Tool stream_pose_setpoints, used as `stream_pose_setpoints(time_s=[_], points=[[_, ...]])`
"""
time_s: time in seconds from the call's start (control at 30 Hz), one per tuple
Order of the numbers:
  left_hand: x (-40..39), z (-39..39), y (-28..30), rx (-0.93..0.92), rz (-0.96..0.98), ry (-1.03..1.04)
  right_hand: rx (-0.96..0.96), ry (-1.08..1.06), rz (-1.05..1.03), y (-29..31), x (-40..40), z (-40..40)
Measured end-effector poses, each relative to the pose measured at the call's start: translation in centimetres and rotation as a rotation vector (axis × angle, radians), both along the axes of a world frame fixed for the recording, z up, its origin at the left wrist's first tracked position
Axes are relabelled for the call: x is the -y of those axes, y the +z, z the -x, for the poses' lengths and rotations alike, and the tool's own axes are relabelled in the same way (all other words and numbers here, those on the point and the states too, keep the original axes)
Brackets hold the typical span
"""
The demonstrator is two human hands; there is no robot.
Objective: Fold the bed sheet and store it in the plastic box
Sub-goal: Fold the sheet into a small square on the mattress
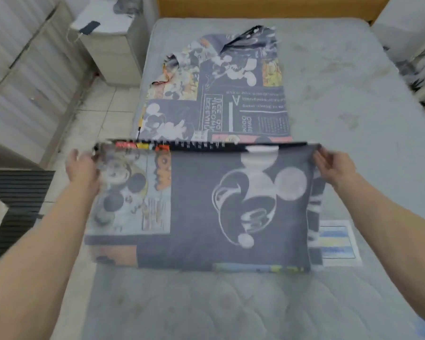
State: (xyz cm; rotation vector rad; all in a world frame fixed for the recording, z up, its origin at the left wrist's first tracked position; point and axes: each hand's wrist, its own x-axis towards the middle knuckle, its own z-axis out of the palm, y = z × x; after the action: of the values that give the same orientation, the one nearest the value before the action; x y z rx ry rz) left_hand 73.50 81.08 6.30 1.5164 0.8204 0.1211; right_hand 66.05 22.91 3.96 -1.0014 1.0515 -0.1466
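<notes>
Both hands, left (82,168) and right (334,165), pinch the sheet (231,192) corners in their fingers, stretching the raised edge between them to fold it over the bed (353,94).

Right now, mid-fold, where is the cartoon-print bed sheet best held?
At the two ends of the raised fold edge of the bed sheet, one from each side, as the left hand and right hand do: that edge runs straight and taut between them.
</notes>
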Motion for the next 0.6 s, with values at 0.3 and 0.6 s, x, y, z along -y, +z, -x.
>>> stream_pose_setpoints(time_s=[0.3,0.6], points=[[6.3,15.7,-21.8,-0.240,-0.333,-0.052,-0.361,0.263,0.771,-18.7,-10.0,14.9],[5.9,17.2,-24.0,-0.474,0.336,0.504,-0.555,-0.245,-0.027,-21.2,-13.0,18.4]])
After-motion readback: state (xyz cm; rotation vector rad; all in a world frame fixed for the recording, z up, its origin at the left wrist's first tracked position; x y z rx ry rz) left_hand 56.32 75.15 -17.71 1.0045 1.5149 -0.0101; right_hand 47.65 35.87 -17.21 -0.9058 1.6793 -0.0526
